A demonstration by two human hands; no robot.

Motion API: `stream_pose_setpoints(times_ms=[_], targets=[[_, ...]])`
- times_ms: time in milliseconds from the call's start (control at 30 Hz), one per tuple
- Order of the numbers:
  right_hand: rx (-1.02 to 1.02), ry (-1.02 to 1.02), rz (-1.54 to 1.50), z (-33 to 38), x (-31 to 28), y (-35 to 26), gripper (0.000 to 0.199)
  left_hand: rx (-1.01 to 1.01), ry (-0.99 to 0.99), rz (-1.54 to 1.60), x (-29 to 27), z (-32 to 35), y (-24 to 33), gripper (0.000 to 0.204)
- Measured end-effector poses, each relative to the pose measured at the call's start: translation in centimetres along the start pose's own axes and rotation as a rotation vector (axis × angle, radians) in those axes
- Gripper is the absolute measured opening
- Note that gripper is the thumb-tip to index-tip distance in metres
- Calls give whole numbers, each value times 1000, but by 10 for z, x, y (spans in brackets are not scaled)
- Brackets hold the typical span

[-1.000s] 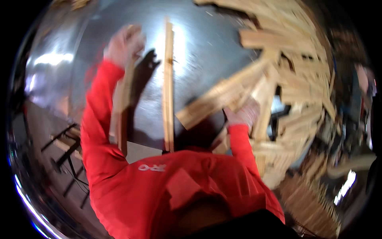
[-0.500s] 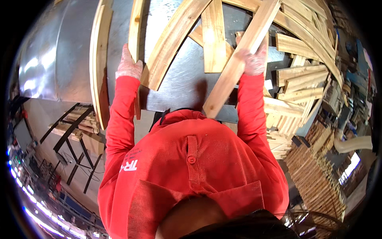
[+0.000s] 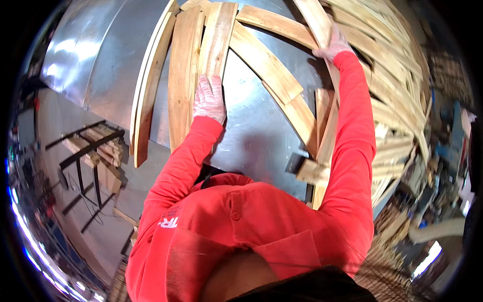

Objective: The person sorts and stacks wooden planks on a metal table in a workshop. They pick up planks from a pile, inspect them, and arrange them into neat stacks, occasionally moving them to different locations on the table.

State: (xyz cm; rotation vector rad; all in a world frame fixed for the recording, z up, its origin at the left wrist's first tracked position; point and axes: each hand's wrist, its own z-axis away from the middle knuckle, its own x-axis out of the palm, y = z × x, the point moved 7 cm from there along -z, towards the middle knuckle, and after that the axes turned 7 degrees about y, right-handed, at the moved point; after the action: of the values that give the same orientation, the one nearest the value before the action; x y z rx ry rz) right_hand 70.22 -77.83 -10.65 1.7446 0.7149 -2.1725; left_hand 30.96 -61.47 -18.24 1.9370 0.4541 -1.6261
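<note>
Pressing down with my left hand [image 3: 210, 99], gloved in a thin pale glove, I have the fingers spread flat and unclenched on the near end of a long pale wooden slat [image 3: 217, 38] that lies on the shiny sheet-metal table [image 3: 256, 131]. Just to its left lies a wider brown wooden plank [image 3: 182, 75], touching it along the edge, and further left two thin curved-looking wooden strips [image 3: 146, 95] run side by side toward the table's near edge. My right hand [image 3: 329, 46], also gloved, reaches far out with its fingers curled over another long pale wooden board [image 3: 314, 17] near the top; whether they close fully around it I cannot tell. Between my arms a diagonal wooden board [image 3: 266, 63] crosses the metal. To my right, a big loose heap of wooden slats [image 3: 397, 95] is piled up. Both my sleeves are red.
</note>
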Motion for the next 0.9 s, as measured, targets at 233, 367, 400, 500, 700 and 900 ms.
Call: stream_pose_setpoints(times_ms=[233,367,400,500,700,900], targets=[[88,-166,211,30,28,-9,132,-179,-98,-136,-26,-17,-23,96],[134,-298,277,78,46,35,135,-210,-67,-169,-29,-23,-43,89],[130,-279,223,95,45,36,136,-202,-55,-184,-28,-22,-48,88],[128,-280,165,111,56,59,131,-120,40,-19,-36,-24,-77,68],[241,-348,-842,101,76,90,100,-572,0,910,-63,-10,-171,45],[205,-1211,-1982,175,36,-93,78,-351,349,257,-122,6,-130,66]])
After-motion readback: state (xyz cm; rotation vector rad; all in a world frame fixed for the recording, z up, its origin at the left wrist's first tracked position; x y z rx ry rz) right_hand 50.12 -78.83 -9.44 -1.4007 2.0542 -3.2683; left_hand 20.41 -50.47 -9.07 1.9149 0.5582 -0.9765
